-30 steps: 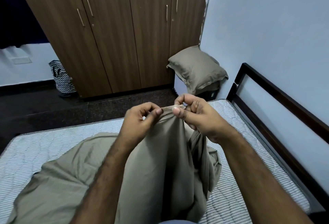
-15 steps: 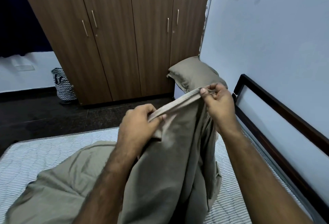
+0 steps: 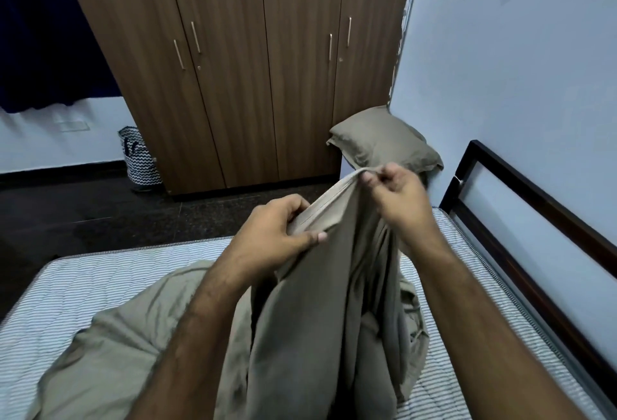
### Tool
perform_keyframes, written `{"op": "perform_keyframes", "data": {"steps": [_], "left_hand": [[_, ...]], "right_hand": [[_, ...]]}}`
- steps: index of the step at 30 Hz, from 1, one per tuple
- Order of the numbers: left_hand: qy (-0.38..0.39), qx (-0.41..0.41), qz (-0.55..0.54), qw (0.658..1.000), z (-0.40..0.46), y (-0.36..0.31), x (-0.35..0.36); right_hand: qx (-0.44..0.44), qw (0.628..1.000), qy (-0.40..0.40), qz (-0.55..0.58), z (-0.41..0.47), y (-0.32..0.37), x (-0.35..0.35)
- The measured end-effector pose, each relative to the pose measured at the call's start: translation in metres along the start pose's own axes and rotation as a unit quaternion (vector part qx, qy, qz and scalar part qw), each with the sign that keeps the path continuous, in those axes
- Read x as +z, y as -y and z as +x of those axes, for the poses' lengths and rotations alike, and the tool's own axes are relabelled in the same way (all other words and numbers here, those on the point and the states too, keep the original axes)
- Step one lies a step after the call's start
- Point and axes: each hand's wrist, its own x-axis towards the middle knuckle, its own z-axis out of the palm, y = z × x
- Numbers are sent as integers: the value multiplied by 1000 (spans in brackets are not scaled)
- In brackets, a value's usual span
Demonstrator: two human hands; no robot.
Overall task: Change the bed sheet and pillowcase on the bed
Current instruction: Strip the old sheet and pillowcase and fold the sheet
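**Sheet in hand, mattress not yet covered**

The person is kneeling or sitting at the bed and is holding up a hemmed edge of the sheet (image 3: 320, 312). The left hand (image 3: 277, 236) is grasping the hem, its fingers curled round the cloth with the thumb lying on top. The right hand (image 3: 397, 195) is pinching the same edge further along and higher up, between thumb and fingertips, so the hem is running taut between the two grips. Below them the rest of the sheet is hanging in folds and lying heaped on the middle of the mattress (image 3: 110, 272), spreading toward the near left.

As for progress, the striped mattress is showing bare around the heap, so no old sheet is remaining on it as far as the view reaches. The sheet being handled is not yet spread or tucked at any corner. It looks as though the person is working along the hem to find a corner, though that is only a judgement.

A pillow (image 3: 384, 142) in a case of the same colour is resting off the bed, in the corner between the wardrobe (image 3: 233, 68) and the wall, beyond the bed frame (image 3: 534, 199). Whether its case is the fresh one, I cannot tell. Spreading, tucking and returning the pillow are all left to do. A patterned basket (image 3: 140, 159) is standing on the floor beside the wardrobe.
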Motion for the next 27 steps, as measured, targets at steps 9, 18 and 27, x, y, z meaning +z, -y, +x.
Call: {"op": "perform_keyframes", "data": {"steps": [9,18,27], "left_hand": [[-95,32,2,995,2,-8,11],[-68,23,1,997,-4,-11,4],[-235,-46,-10,971,-2,-6,19]], "right_hand": [[21,955,290,-54,-25,13,13],[20,975,221,5,-31,11,18],[53,979,-133,147,12,-2,-9]]}}
